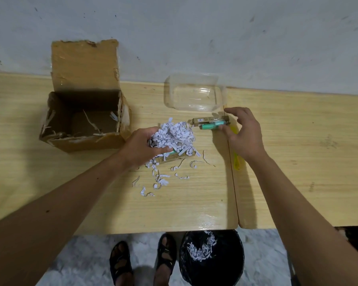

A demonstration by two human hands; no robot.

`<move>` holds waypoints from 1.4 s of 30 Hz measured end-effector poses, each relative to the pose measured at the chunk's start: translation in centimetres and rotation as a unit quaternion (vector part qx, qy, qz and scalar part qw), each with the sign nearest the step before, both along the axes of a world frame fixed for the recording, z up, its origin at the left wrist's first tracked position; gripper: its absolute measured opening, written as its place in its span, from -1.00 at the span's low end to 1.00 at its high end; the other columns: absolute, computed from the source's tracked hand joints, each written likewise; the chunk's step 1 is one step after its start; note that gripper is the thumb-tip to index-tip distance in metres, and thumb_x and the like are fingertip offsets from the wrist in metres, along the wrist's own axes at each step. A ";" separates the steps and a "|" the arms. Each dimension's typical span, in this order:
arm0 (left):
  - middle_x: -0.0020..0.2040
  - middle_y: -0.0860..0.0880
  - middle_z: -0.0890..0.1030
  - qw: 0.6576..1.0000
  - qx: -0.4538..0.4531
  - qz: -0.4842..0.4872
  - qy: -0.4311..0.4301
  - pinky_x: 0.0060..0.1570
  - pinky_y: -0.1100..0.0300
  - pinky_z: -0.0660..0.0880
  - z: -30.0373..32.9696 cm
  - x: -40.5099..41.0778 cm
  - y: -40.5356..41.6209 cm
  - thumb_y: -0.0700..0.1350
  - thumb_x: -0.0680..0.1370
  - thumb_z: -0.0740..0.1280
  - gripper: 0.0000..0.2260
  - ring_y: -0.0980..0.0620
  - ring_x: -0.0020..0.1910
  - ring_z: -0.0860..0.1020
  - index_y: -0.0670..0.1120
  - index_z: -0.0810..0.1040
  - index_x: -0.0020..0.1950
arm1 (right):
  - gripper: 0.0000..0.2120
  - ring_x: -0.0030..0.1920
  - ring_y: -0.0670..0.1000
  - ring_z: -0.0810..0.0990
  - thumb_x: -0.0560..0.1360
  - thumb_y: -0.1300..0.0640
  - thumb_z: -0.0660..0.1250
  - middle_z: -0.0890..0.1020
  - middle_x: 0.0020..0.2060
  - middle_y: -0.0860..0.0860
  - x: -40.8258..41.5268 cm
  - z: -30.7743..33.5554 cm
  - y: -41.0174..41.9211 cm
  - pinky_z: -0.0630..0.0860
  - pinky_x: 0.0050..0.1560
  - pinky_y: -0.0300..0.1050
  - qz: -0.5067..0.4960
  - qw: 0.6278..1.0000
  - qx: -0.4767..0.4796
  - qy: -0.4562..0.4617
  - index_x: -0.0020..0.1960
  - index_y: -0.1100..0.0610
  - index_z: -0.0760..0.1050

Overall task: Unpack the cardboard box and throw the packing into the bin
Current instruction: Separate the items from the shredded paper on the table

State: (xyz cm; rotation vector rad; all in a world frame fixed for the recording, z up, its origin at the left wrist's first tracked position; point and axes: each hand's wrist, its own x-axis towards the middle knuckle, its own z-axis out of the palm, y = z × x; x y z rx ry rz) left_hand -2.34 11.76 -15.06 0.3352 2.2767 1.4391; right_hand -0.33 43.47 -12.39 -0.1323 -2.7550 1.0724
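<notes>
The open cardboard box [83,120] stands at the left of the table with only a few paper strips inside. My left hand [142,146] grips a clump of shredded white paper [174,135] above a small brown packet [175,156]. Loose shreds [159,180] lie scattered in front of it. My right hand [242,133] rests with spread fingers, the thumb touching a teal marker [212,126] next to a brown carton [205,120]. A black bin [212,259] on the floor holds shredded paper.
A clear plastic container [194,91] stands by the wall behind the marker. A yellow-green object [237,159] lies partly under my right wrist on the seam between two wooden tabletops [194,203]. My sandalled feet [143,263] stand left of the bin.
</notes>
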 end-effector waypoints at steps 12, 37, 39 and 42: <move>-0.04 0.00 0.76 0.999 0.003 0.017 0.038 0.06 -0.07 0.66 -0.9 -0.6 0.0 -0.13 0.42 0.63 -0.69 -0.03 -0.04 0.74 -0.03 0.67 0.12 | -0.69 0.05 0.00 0.63 0.37 0.20 0.49 0.69 0.04 -0.01 4.5 0.5 -8.9 0.56 0.08 -0.11 0.229 0.969 -0.061 -0.065 0.11 0.12 0.70; -0.04 0.13 0.71 0.996 -0.018 -0.010 0.083 -0.03 0.29 0.53 -0.2 -0.3 -0.7 -0.10 0.46 0.60 -0.66 0.26 -0.12 0.65 -0.10 0.63 0.18 | -0.58 0.03 0.00 0.55 0.32 -0.06 0.65 0.66 -0.04 -0.13 6.2 -0.4 -9.7 0.48 0.05 -0.11 0.215 0.969 -0.026 -0.119 0.12 -0.04 0.65; 0.03 0.03 0.73 0.996 -0.020 -0.011 0.088 0.06 0.21 0.58 -0.1 -0.2 -0.8 -0.10 0.46 0.60 -0.59 0.13 -0.03 0.69 -0.17 0.63 0.25 | -0.51 0.03 -0.07 0.54 0.31 -0.03 0.67 0.67 -0.03 -0.12 6.7 0.2 -9.5 0.48 0.05 -0.16 0.194 0.973 -0.052 -0.116 0.20 -0.05 0.65; 0.05 -0.02 0.74 0.996 -0.025 -0.011 0.090 0.10 0.16 0.61 -0.2 -0.1 -0.9 -0.11 0.46 0.60 -0.57 0.07 0.01 0.70 -0.19 0.62 0.27 | -0.46 -0.01 -0.20 0.50 0.30 0.00 0.69 0.67 -0.02 -0.11 7.1 1.3 -8.9 0.44 0.02 -0.31 0.173 0.977 -0.070 -0.108 0.24 -0.06 0.65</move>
